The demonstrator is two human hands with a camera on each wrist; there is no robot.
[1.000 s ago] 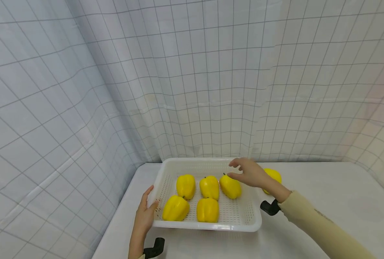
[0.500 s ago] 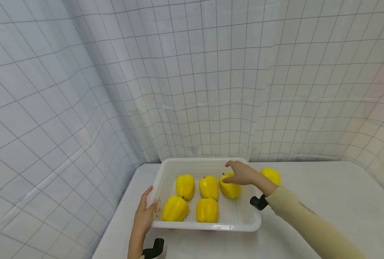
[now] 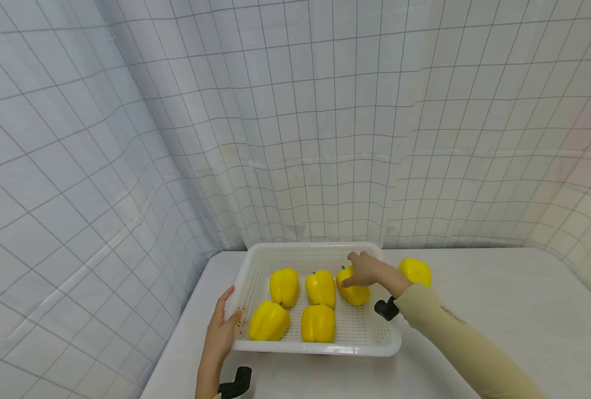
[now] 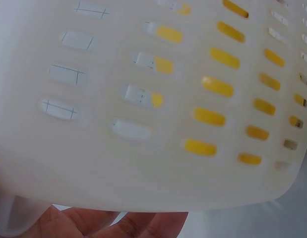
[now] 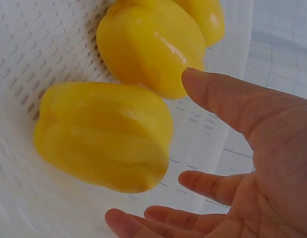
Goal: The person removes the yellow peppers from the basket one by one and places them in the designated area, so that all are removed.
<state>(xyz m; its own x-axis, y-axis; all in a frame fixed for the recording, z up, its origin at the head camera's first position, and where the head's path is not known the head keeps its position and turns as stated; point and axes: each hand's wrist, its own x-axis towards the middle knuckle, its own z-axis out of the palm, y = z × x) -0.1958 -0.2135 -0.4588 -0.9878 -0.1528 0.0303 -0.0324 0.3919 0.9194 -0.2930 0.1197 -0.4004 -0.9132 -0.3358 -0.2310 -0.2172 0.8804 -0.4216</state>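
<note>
A white perforated plastic basket (image 3: 370,339) holds several yellow bell peppers. My left hand (image 3: 220,331) grips its left side, thumb at the rim and fingers along the outer wall. Fingers (image 4: 148,224) show past the basket's edge in the left wrist view, partly hidden by the wall. Over the back right bell pepper (image 3: 357,295) hovers my right hand (image 3: 366,270), thumb and fingers spread. The right wrist view shows this bell pepper (image 5: 103,136) in front of the open fingers, with a gap between. A neighbouring bell pepper (image 5: 151,47) lies beside the thumb tip there.
One more yellow bell pepper (image 3: 416,271) sits on the white table (image 3: 494,310), right of the basket and partly behind the right forearm. A white curtain with a grid pattern (image 3: 335,138) hangs behind the table and along its left side.
My right hand has moved slightly left and down over the back right bell pepper, uncovering more of the one outside the basket. The left hand has stayed at the basket's side.
</note>
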